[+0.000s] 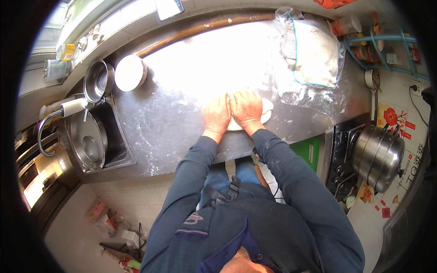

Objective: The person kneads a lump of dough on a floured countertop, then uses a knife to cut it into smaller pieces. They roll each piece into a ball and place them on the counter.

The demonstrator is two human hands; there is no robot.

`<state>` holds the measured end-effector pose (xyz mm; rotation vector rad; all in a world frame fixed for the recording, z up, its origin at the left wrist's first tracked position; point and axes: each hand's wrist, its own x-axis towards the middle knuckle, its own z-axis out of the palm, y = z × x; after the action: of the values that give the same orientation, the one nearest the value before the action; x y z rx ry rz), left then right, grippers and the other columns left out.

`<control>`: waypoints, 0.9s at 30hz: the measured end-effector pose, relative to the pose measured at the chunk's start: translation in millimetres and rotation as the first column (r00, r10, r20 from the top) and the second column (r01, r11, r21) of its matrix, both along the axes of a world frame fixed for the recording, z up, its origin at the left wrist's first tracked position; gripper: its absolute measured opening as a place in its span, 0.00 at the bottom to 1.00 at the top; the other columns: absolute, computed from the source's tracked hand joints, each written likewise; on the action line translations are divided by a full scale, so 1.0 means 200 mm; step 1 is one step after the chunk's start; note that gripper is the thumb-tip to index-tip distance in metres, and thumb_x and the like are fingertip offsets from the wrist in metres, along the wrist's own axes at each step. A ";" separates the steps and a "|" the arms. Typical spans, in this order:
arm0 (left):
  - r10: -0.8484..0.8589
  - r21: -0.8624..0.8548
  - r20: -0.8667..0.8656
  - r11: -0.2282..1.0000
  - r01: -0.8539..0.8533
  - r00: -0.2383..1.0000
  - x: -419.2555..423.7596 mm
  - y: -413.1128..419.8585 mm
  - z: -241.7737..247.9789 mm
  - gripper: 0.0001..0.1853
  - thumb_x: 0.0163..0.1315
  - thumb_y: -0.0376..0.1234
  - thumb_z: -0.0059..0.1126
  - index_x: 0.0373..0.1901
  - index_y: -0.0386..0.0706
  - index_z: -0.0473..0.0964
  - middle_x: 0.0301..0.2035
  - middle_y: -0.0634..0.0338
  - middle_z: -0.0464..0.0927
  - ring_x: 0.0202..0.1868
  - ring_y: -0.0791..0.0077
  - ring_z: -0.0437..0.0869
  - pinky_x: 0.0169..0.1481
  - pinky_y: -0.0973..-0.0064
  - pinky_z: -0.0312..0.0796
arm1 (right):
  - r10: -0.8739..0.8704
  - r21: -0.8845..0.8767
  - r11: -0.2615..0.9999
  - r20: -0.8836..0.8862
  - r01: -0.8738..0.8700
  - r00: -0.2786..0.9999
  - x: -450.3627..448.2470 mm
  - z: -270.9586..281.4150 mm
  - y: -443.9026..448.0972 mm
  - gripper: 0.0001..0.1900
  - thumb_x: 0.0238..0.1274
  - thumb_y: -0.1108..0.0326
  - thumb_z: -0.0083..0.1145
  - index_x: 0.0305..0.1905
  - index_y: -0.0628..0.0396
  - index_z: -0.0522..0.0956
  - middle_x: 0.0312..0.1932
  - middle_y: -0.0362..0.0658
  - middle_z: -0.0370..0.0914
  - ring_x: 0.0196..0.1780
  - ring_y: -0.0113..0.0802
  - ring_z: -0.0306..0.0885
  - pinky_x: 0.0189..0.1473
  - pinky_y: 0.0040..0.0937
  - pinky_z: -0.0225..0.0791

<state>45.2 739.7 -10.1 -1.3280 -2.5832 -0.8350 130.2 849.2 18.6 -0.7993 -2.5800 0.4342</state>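
Observation:
A lump of pale dough (267, 116) lies near the front edge of the metal worktop (177, 136). My right hand (246, 106) presses down over it, its fingers curled at the far side. Beside it, thumb side touching the right, my left hand (217, 111) bears on the dough's left part. Both hands cover much of the lump; its right end shows past my right hand, and a pale strip shows between my wrists. The fingertips are hidden. White flour is smeared over the metal around them.
At the back right sits a cloth bundle (315, 54) in clear plastic. A long wooden rolling pin (211, 24) lies along the back. Left are a round white-topped container (129, 73), a metal pot (99, 81) and a sink (117, 150) holding basins. A steamer pot (377, 158) stands on the right-hand stove.

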 end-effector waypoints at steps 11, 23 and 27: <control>-0.064 0.153 0.355 0.988 0.009 0.933 0.06 -0.09 0.18 0.11 0.78 0.34 0.64 0.56 0.40 0.84 0.43 0.51 0.88 0.48 0.49 0.88 0.57 0.53 0.79 | 0.092 -0.243 0.967 0.059 -0.075 0.994 0.14 0.21 -0.01 0.11 0.77 0.58 0.61 0.45 0.53 0.86 0.47 0.48 0.87 0.56 0.52 0.83 0.59 0.49 0.74; -0.075 0.064 0.451 0.997 0.052 0.889 0.66 -0.76 0.31 0.29 0.67 0.29 0.75 0.69 0.36 0.76 0.60 0.47 0.80 0.65 0.49 0.81 0.69 0.56 0.75 | 0.187 -0.568 0.798 -0.085 -0.202 0.979 1.04 0.37 -0.41 0.10 0.66 0.69 0.72 0.50 0.54 0.87 0.55 0.44 0.86 0.65 0.50 0.81 0.69 0.50 0.72; 0.289 -0.090 0.607 0.951 -0.297 0.740 0.60 -0.73 0.27 0.36 0.69 0.35 0.76 0.76 0.34 0.71 0.63 0.43 0.80 0.66 0.48 0.82 0.71 0.55 0.76 | -0.172 -0.415 0.895 0.015 0.163 0.985 1.06 0.36 -0.32 0.18 0.72 0.66 0.71 0.62 0.59 0.84 0.64 0.54 0.83 0.68 0.55 0.80 0.70 0.49 0.74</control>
<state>165.4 593.3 43.4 -0.6578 -3.1308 -1.4037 342.8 784.6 90.3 -1.1411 -2.3993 0.9527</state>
